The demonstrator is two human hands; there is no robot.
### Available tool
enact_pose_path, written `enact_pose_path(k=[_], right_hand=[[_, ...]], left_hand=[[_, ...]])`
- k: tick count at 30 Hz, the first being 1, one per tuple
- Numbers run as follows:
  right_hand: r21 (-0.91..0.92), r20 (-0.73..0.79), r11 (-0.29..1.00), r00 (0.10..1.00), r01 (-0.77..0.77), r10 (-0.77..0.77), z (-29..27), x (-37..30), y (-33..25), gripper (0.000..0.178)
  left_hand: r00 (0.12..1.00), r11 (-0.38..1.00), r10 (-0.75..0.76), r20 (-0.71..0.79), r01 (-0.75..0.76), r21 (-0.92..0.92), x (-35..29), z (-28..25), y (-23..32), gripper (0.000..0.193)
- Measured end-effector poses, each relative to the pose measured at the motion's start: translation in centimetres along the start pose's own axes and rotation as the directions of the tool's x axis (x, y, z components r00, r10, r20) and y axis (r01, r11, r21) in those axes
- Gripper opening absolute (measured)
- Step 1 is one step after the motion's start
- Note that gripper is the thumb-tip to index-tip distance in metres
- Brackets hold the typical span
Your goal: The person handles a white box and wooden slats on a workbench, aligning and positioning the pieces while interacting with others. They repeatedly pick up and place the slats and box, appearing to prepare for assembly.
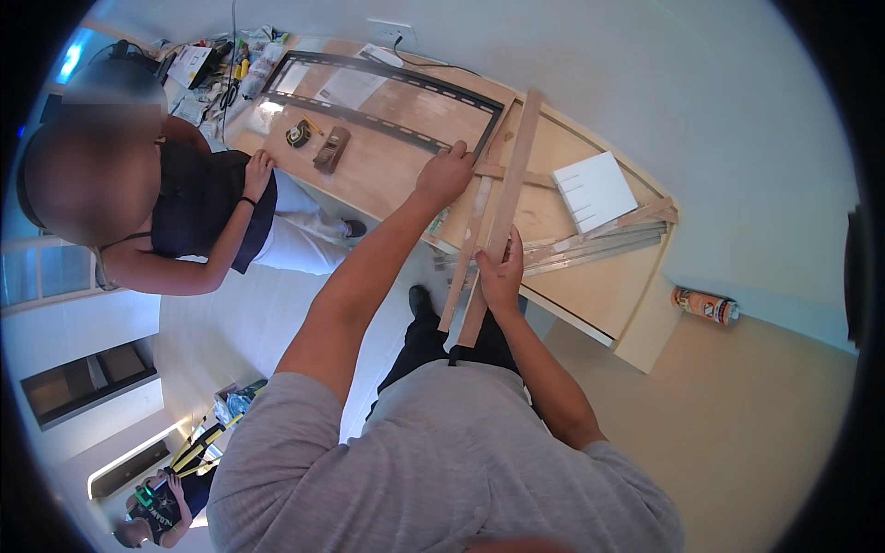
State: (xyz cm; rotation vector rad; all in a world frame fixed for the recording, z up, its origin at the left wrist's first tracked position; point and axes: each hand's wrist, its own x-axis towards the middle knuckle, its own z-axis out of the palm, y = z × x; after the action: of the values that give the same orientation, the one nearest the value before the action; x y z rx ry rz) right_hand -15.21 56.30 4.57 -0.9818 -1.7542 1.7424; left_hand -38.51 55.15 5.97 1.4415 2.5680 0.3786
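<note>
My left hand (447, 175) is closed at the near right corner of a black slotted metal frame (369, 118), which lies on the wooden bench (383, 170). My right hand (501, 274) is wrapped round a long flat wooden strip (516, 180). That strip slants from the bench's far side toward my body, its near end jutting past the edge. A second, narrower wooden strip (458, 276) runs beside it on the left. Under the frame rests a sheet of paper (353, 88). A brown wooden hand plane (332, 150) and a tape measure (298, 135) lie left of my left hand.
A white slab (595, 192) and several metal strips (599, 249) lie on the bench's right part. An orange can (705, 305) lies beside the right wall. At left stands a person (207, 198) with one hand on the bench. Tools crowd the far left; another person (161, 507) is farther off.
</note>
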Motion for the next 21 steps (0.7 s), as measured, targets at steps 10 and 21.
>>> enact_pose_path(k=[10,21], right_hand=[[0.056,-0.071,0.998,0.997,-0.008,0.012,5.8,-0.7,1.2,0.077],[0.148,-0.126,0.988,0.992,0.043,-0.024,11.1,0.7,2.3,0.056]], left_hand=[[0.991,0.994,0.107,-0.083,-0.105,0.029,-5.6,-2.3,-5.6,0.021],[0.968,0.973,-0.050,-0.244,-0.008,-0.230,-12.3,-4.1,-5.9,0.037]])
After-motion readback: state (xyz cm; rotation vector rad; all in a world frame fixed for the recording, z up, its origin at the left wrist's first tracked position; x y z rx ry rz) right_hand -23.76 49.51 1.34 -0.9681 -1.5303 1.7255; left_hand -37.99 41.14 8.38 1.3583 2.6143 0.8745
